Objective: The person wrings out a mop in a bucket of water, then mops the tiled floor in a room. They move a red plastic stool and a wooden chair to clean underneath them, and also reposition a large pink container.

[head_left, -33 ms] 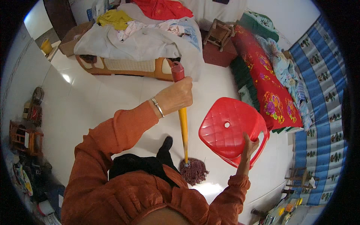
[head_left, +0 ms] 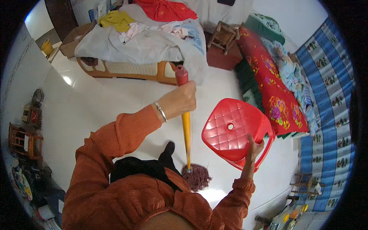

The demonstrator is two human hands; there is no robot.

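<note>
Left hand (head_left: 184, 99) closed around the upper handle of a mop (head_left: 186, 134), just below its red end; the mop stands at a slant, its dark strands (head_left: 196, 177) spread on the floor near the person's foot (head_left: 170, 148). Right hand (head_left: 253, 150) grips a red plastic stool (head_left: 226, 128) by the side of its seat, the fingers partly hidden; whether the legs touch the floor cannot be told. For good control, the high fist should steer the handle while the strands lie flat; the stool, gripped at one side only, probably calls for a firm hold, clear of the handle. The floor (head_left: 115, 99) is pale, glossy tile with bright reflections, possibly slippery if wet. Beyond it stand a bed (head_left: 134, 69) with rumpled covers and a red flowered blanket (head_left: 274, 84); at right hangs a blue patterned curtain (head_left: 335, 82).
</note>
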